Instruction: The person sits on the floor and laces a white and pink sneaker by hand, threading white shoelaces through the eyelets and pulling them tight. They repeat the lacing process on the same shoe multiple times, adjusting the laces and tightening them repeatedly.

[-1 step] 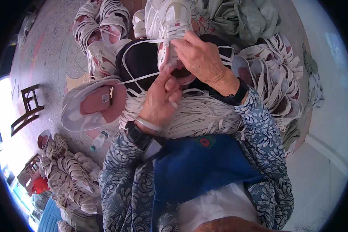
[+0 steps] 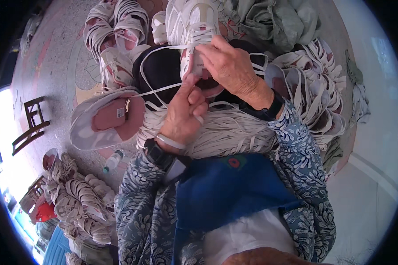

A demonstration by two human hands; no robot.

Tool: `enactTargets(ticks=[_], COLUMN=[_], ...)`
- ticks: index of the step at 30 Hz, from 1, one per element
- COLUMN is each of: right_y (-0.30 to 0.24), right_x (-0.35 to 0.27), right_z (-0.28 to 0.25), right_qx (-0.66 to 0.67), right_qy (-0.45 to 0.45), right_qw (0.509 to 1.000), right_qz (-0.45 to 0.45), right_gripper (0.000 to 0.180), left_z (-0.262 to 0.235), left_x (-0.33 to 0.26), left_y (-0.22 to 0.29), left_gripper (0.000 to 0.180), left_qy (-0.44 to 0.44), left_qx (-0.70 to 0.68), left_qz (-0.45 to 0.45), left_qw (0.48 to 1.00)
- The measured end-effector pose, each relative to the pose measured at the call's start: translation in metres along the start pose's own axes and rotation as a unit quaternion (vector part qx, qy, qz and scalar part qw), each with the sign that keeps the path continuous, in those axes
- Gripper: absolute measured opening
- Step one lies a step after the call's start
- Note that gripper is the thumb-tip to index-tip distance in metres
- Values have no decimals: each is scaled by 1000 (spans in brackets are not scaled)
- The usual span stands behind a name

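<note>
A white and pink sneaker (image 2: 200, 22) stands in front of me between my dark-clad knees, its toe pointing away and its lower lacing crossed. My right hand (image 2: 232, 67) is closed in a pinch over the lacing, where a lace crosses the opening. Below it, my left hand (image 2: 184, 112) pinches a pale shoelace (image 2: 160, 90) by the shoe's heel-side opening. This lace stretches off to the left and loops over my knee. What lies exactly under the right fingertips is partly hidden. A thick bundle of loose laces (image 2: 230, 132) lies across my lap.
An unsoled shoe upper (image 2: 108, 117) lies at my left. Stacked uppers (image 2: 82, 198) sit at lower left, with more (image 2: 320, 88) at right and others (image 2: 115, 22) at far left. A grey-green sack (image 2: 274, 22) lies far right; a bottle (image 2: 113, 161) is on the floor.
</note>
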State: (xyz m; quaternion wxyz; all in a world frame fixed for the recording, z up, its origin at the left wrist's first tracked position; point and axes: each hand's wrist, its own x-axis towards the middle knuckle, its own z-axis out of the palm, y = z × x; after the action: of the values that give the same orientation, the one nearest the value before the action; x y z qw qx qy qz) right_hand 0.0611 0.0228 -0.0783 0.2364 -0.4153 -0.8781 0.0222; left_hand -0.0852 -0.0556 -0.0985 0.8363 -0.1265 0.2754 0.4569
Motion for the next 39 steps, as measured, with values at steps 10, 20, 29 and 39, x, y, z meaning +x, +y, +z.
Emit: enactTargets(ticks=[10, 20, 29, 39], right_y=[-12, 3, 4, 2], right_x=[11, 38, 46, 19], right_z=[-6, -17, -12, -51], right_qx=[-25, 163, 270, 245], right_qy=[-80, -280, -258, -119], right_qw=[992, 924, 906, 962], right_qz=[90, 202, 199, -19], right_gripper=[22, 21, 19, 7], left_z=[5, -7, -9, -4], left_x=[7, 21, 32, -5], left_y=[-16, -10, 3, 15], left_gripper=[9, 16, 19, 25], left_qy=[24, -37, -77, -12], left_qx=[159, 101, 128, 381], left_qz=[94, 66, 35, 52], left_qw=[982, 992, 988, 923])
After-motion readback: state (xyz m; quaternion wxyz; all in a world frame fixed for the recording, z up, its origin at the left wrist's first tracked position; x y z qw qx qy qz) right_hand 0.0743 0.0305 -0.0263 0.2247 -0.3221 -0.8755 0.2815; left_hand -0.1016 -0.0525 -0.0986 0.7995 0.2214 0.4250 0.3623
